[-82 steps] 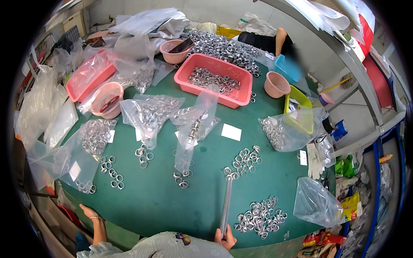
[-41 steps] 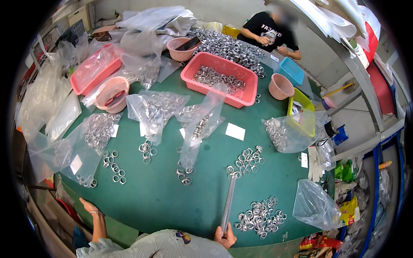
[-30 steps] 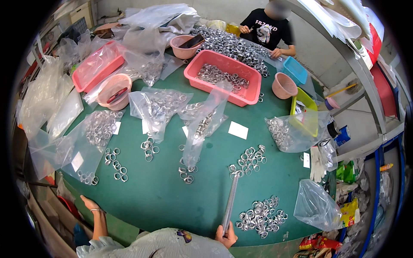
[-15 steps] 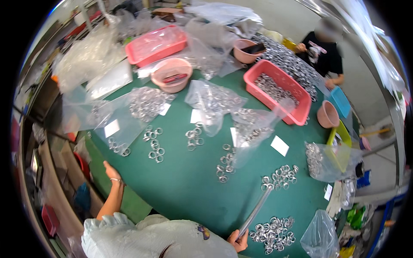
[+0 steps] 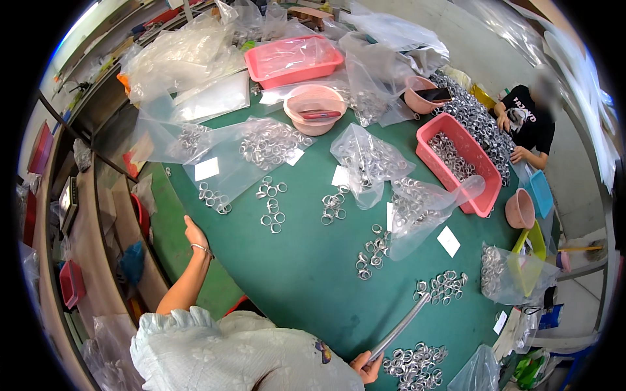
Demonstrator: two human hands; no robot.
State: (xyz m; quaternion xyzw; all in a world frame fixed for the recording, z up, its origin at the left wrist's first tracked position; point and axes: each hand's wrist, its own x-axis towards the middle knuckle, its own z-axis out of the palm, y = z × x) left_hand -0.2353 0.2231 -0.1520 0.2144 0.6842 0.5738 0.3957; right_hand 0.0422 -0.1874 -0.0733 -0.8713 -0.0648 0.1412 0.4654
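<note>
My right hand [image 5: 369, 368] is closed around one end of a long silver metal rod [image 5: 398, 333], low at the front of the green table. The rod slants up and to the right. Its far tip lies by the left edge of a small cluster of silver metal rings [image 5: 445, 287]. A larger heap of rings [image 5: 415, 368] lies just right of that hand. Over at the table's left edge, my left hand [image 5: 197, 238] has its fingers stretched out, with nothing visible in it and a bracelet at the wrist.
Small ring groups [image 5: 272, 215] and clear bags of rings [image 5: 372, 159] spread across the table [image 5: 306, 274]. Behind them stand a pink tray [image 5: 427, 140], a round pink basket [image 5: 315, 94] and a large ring pile [image 5: 479, 111]. Another person [image 5: 531, 117] is at the far right.
The view has turned, so the table's contents appear farther right. My right hand still grips the rod, its tip still beside the ring cluster. The other person's hand has shifted slightly.
</note>
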